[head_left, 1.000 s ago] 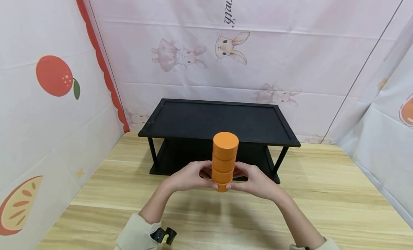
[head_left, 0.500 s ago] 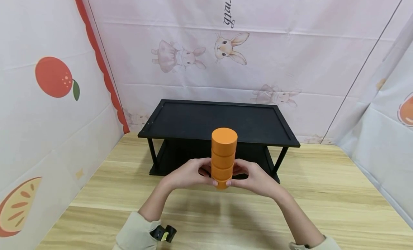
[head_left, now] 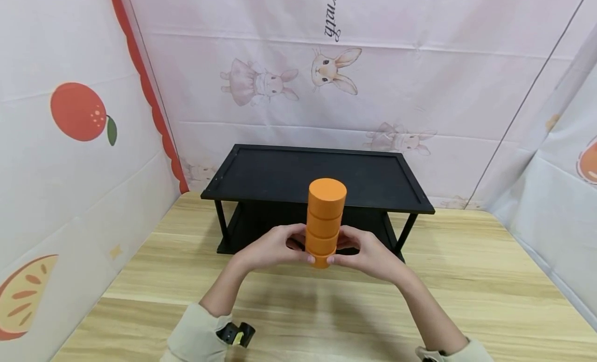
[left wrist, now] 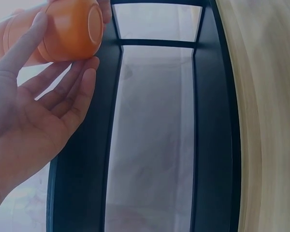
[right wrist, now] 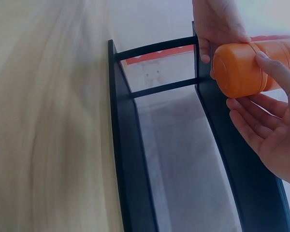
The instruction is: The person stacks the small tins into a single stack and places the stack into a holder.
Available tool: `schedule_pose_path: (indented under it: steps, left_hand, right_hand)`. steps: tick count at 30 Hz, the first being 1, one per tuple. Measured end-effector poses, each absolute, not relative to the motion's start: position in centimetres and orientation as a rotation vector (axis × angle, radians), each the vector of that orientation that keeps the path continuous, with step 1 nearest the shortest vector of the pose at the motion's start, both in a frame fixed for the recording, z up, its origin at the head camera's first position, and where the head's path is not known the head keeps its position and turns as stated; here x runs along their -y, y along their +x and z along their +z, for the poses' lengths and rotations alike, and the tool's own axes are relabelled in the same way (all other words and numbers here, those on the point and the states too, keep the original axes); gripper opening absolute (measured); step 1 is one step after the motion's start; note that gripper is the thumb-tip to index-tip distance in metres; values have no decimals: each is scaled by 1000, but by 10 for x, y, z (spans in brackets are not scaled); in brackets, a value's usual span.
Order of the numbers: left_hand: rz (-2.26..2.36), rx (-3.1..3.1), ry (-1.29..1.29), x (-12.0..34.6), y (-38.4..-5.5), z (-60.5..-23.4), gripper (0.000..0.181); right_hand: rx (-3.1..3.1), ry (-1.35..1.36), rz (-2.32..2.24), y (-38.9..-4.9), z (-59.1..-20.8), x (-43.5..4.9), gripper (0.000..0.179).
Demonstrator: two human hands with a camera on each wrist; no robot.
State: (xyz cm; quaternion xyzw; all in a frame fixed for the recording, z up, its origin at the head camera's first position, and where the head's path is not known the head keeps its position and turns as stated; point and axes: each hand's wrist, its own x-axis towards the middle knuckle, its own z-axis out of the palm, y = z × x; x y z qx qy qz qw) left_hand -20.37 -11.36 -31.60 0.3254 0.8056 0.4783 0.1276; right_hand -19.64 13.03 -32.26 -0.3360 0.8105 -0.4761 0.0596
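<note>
An orange grooved cylinder [head_left: 325, 211], tall with a flat round top, is held up in front of the black shelf. Its lower end narrows and has a round ring on the underside [left wrist: 94, 25]. The left hand [head_left: 272, 249] grips it low on the left side, thumb in front and fingers behind. From the right, the right hand [head_left: 370, 252] grips the same lower part, its thumb close to the other thumb. Both wrist views show the thumb along the cylinder's side and the fingers under or behind it.
A black two-tier shelf [head_left: 298, 175] stands at the back of the wooden table [head_left: 466, 279], its thin posts [head_left: 407, 231] at the corners. Printed cloth [head_left: 420, 92] hangs behind and along both sides. Light sleeves [head_left: 198, 333] cover the forearms.
The orange cylinder has risen slightly in the head view, with both hands moving up along with it. Their grip looks the same. The shelf stays in place.
</note>
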Motion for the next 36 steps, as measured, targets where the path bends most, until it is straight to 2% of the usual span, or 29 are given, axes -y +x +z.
schedule_pose_path:
  steps: [36]
  left_hand:
    - [1443,-2336,982,118,-215,-304,45]
  right_hand:
    - [-2465,-1004,-1416,-211,-307,-127,44]
